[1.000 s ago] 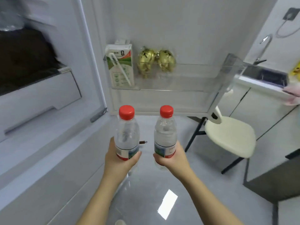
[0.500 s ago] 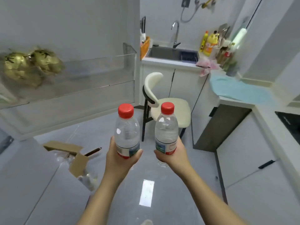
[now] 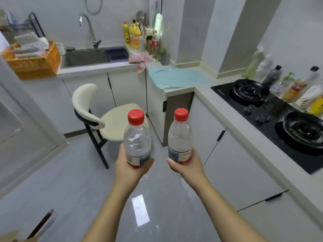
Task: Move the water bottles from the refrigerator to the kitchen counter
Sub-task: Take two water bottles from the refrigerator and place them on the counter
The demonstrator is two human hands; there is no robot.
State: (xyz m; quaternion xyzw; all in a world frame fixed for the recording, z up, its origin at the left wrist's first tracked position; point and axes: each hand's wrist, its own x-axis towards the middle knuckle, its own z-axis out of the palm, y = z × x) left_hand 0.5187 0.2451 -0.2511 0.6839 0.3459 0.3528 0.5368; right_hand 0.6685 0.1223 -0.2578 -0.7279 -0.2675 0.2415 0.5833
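Note:
Two clear water bottles with red caps stand upright in front of me, above the grey floor. My left hand [image 3: 129, 169] grips the left water bottle [image 3: 136, 138] around its lower label. My right hand [image 3: 187, 167] grips the right water bottle [image 3: 179, 137] the same way. The white kitchen counter [image 3: 216, 105] runs along the right and bends to the far wall, with a light blue cloth [image 3: 178, 78] spread on its corner section. The open refrigerator door [image 3: 26, 130] shows at the left edge.
A cream chair [image 3: 104, 123] stands on the floor just beyond the bottles. A black hob [image 3: 272, 117] with two pans takes up the right counter, with several bottles behind it. Sink [image 3: 87, 57], orange basket [image 3: 33, 62] and detergent bottles sit at the back.
My view has swung right, away from the refrigerator door toward the counter, sink and hob. Both hands still hold the bottles upright in front of me.

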